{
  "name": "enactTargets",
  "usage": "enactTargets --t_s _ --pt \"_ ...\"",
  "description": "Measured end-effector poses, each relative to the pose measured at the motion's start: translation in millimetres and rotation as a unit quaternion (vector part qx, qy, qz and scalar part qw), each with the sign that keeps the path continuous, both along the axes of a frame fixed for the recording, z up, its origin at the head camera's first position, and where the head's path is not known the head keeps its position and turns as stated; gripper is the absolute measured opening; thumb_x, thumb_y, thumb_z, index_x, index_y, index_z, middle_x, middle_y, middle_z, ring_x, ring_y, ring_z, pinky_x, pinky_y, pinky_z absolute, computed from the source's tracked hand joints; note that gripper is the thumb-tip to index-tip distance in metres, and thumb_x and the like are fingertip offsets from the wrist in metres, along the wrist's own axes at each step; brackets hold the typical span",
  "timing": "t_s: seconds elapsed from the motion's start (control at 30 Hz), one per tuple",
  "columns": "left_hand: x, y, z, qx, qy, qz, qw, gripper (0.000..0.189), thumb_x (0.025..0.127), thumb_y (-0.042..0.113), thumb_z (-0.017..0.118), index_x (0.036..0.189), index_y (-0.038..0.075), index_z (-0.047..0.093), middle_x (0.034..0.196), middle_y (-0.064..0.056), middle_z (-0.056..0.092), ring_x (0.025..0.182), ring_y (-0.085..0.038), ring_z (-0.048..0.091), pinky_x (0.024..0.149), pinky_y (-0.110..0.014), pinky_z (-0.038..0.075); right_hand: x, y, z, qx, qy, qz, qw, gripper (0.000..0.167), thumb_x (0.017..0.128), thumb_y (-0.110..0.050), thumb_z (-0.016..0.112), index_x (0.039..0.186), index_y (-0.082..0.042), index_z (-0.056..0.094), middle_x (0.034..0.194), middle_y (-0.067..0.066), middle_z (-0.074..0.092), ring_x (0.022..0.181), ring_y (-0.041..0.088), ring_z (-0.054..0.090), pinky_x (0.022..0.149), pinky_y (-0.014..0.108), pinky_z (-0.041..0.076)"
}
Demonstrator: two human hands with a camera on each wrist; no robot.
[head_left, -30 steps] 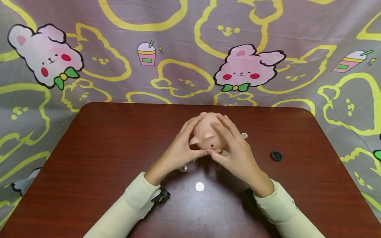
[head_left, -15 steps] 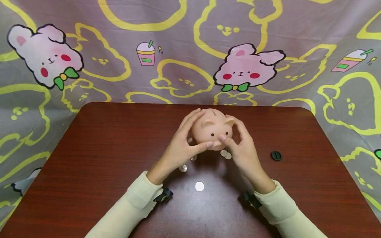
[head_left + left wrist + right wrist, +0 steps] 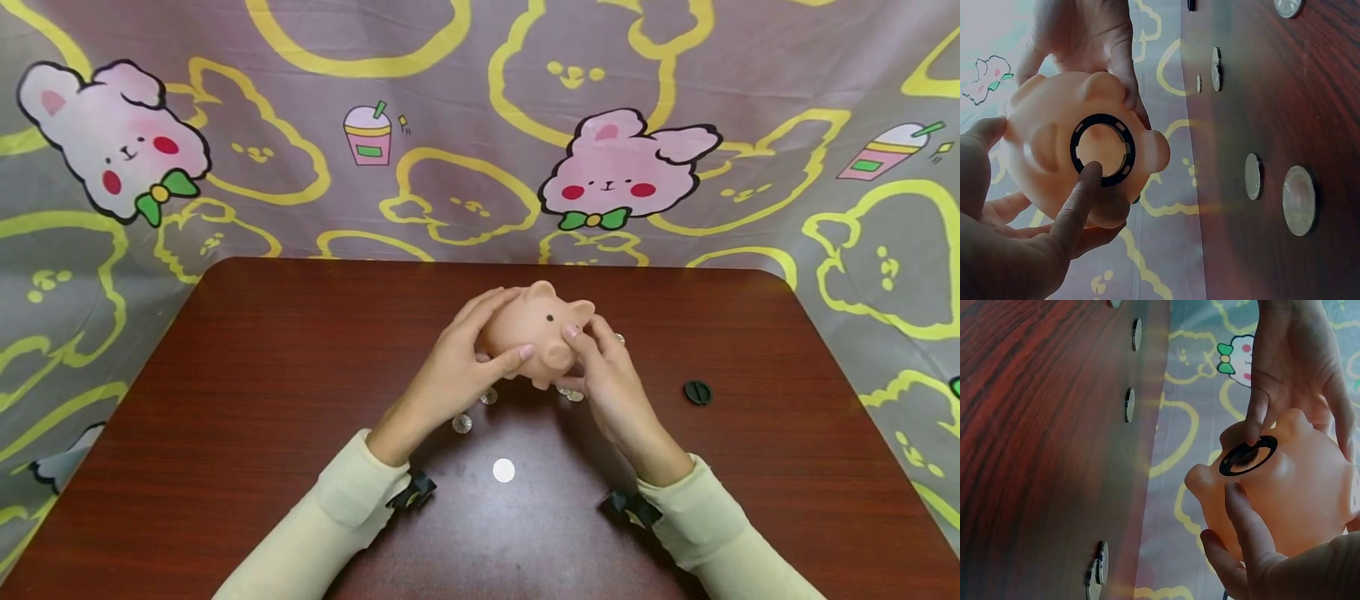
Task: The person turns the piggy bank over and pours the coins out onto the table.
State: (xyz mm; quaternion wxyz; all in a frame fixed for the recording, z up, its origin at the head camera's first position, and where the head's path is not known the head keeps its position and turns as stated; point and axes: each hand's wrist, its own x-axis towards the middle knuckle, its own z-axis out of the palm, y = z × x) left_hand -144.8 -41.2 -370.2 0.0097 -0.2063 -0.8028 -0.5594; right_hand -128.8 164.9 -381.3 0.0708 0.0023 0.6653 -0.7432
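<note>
Cartoon-print grey cloth [image 3: 450, 108] wraps round behind a reddish-brown wood-grain bench [image 3: 225, 375], yellow doodles and bunnies all over it. Smooth peach-coloured round piggy bank [image 3: 517, 325] is held up off the bench, a bit toward 1 o'clock from the middle, tilted, with its snout at roughly 5 o'clock. Left hand [image 3: 453, 358] has it gripped round the 8 o'clock side, right hand [image 3: 618, 383] round the 4 o'clock side, both thumbs on the front. Left wrist view shows the belly hole with its black ring-shaped rim [image 3: 1130, 150], one left fingertip right at the edge. Going by the pig, small round silvery metal coins [image 3: 462, 424] lie around 7 to 8 o'clock, a couple more near 5, and a flat round black plug [image 3: 698, 393] sits well apart, between 3 and 4.
</note>
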Motion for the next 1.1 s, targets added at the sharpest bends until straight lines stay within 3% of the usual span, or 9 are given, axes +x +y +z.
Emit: enactTargets --t_s 0.1,0.33,0.37,0.47,0.6,0.73,0.9,1.1 --pt "-0.5 -0.7 -0.4 -0.007 -0.004 0.0 1.0 0.066 0.097 0.026 0.078 0.156 0.023 0.049 0.16 -0.001 0.044 0.125 -0.022 0.058 0.082 -0.036 0.062 0.2 0 0.7 0.019 -0.003 0.0 0.9998 0.037 0.112 -0.029 0.047 0.146 -0.014 0.046 0.131 0.009 0.061 0.107 0.01 0.069 0.083 0.031 0.062" --pt "-2.0 -1.9 0.2 -0.046 -0.015 0.006 0.9988 0.068 0.098 0.034 0.076 0.158 0.027 0.045 0.159 0.003 0.046 0.138 -0.018 0.051 0.111 -0.044 0.048 1.0 -2 1.8 0.05 -0.005 0.014 0.9986 0.043 0.112 -0.025 0.049 0.15 -0.009 0.042 0.14 0.017 0.054 0.104 0.011 0.07 0.084 0.03 0.063" --pt "-2.3 -2.2 0.2 -0.046 -0.02 0.009 0.9987 0.067 0.098 0.034 0.075 0.158 0.027 0.045 0.158 0.003 0.047 0.135 -0.018 0.052 0.11 -0.044 0.049 0.7 -2 1.7 0.057 -0.006 0.016 0.9983 0.044 0.112 -0.026 0.049 0.151 -0.01 0.042 0.143 0.017 0.053 0.106 0.011 0.069 0.084 0.03 0.063" --pt "-2.9 -3.3 0.3 -0.014 -0.062 0.009 0.998 0.064 0.1 0.033 0.073 0.157 0.027 0.045 0.152 -0.002 0.052 0.109 -0.021 0.068 0.092 -0.051 0.059 -0.2 -2 3.1 0.073 -0.009 0.018 0.9971 0.046 0.111 -0.03 0.05 0.153 -0.011 0.043 0.145 0.015 0.051 0.108 0.012 0.067 0.083 0.03 0.062" --pt "-4.5 -4.1 -0.9 0.065 -0.131 -0.007 0.9892 0.057 0.104 0.026 0.067 0.156 0.022 0.044 0.145 -0.01 0.056 0.073 -0.025 0.073 0.065 -0.049 0.062 -3.3 -1 4.8 0.063 -0.019 0.032 0.9973 0.048 0.111 -0.032 0.049 0.155 -0.012 0.043 0.145 0.016 0.052 0.103 0.012 0.07 0.081 0.033 0.064" --pt "-6.4 -5.3 -3.9 0.104 -0.158 -0.024 0.9816 0.054 0.106 0.018 0.063 0.156 0.016 0.042 0.15 -0.011 0.051 0.083 -0.022 0.074 0.068 -0.031 0.06 -5.3 -1 5.9 0.05 -0.027 0.048 0.9973 0.048 0.112 -0.032 0.048 0.156 -0.014 0.042 0.143 0.018 0.053 0.099 0.012 0.073 0.079 0.035 0.064" --pt "-8.0 -7.8 -6.2 0.115 -0.154 -0.045 0.9803 0.056 0.106 0.017 0.062 0.158 0.018 0.041 0.152 -0.012 0.049 0.097 -0.031 0.074 0.072 -0.033 0.06 -4.4 0 7.6 0.074 -0.005 0.036 0.9966 0.049 0.109 -0.029 0.056 0.155 -0.019 0.045 0.143 0.012 0.055 0.098 0.015 0.073 0.08 0.037 0.064" --pt "-8.8 -12.5 -5.4 0.107 -0.134 -0.071 0.9827 0.071 0.099 0.013 0.073 0.159 0.03 0.039 0.158 -0.003 0.045 0.125 -0.031 0.066 0.088 -0.037 0.062 -0.1 1 6.4 0.131 0.108 0.048 0.9842 0.066 0.101 -0.012 0.069 0.16 -0.021 0.041 0.155 0.007 0.049 0.123 0.017 0.061 0.088 0.024 0.06"
